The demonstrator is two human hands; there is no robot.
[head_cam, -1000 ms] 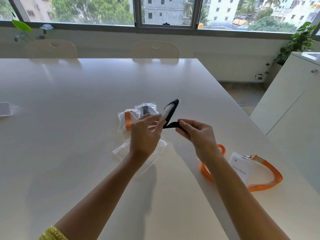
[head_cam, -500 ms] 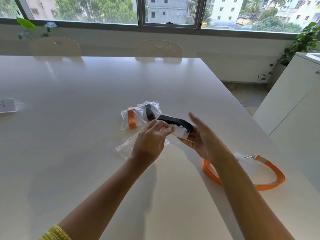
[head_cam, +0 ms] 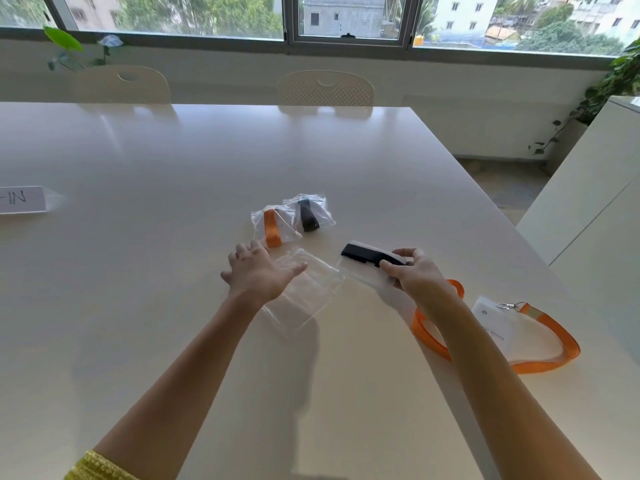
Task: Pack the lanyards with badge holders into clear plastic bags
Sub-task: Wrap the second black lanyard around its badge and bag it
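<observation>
The table (head_cam: 173, 271) is plain glossy white; all positions below are referenced to it. On its surface lie an empty colourless transparent bag (head_cam: 308, 292), a clear bag holding an orange strap (head_cam: 272, 228), a clear bag holding a black strap (head_cam: 308, 216), a loose orange lanyard (head_cam: 554, 344) with a white badge card (head_cam: 495, 327) printed in small dark text, and, at its left edge, a white card (head_cam: 20, 199) with black hand lettering. Above its surface is a folded black lanyard (head_cam: 367, 258) on a frosted white badge holder (head_cam: 363, 275); behind its far edge stand two cream chairs (head_cam: 325, 88) with fine dotted perforation, and at its near edge a yellow knitted sleeve cuff (head_cam: 97, 467) shows.
</observation>
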